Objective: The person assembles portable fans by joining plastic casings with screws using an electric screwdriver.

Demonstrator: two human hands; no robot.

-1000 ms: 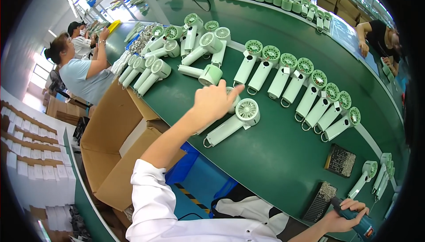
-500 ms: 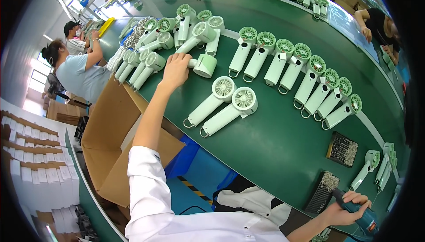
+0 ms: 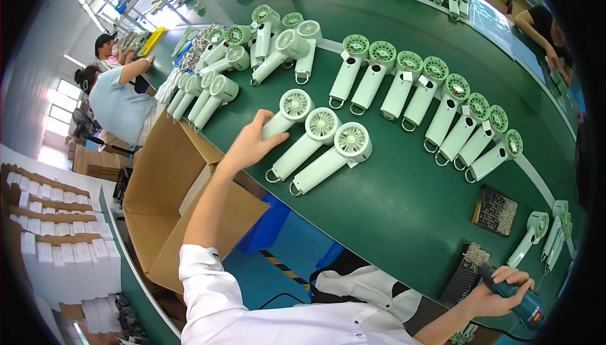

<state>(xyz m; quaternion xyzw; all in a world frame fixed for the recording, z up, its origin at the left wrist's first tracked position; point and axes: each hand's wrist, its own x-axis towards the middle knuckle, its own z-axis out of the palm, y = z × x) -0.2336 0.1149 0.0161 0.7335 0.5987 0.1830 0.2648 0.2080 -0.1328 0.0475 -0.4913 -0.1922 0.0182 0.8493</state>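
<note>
My left hand (image 3: 251,144) has its thumb and fingers around the handle of a pale green handheld fan (image 3: 295,105), whose round grille faces up. Beside it on the green workbench lie two similar fans, a middle one (image 3: 322,125) and a right one (image 3: 352,143), with metal loops at their handle ends. At the lower right, my right hand (image 3: 499,294) is closed around a dark teal power screwdriver (image 3: 525,307). The tool's tip is close to a black tray of small screws (image 3: 464,272).
A row of fans with open heads (image 3: 409,86) crosses the bench (image 3: 391,219). More fans (image 3: 218,89) cluster at left, near an open cardboard box (image 3: 164,200). A second screw tray (image 3: 495,209) and a few fans (image 3: 536,228) lie at right. Other people sit at far left and upper right.
My left hand has brought the fan nearer and turned it, so its head now points away beside the two other fans. The right hand still holds the screwdriver in nearly the same place.
</note>
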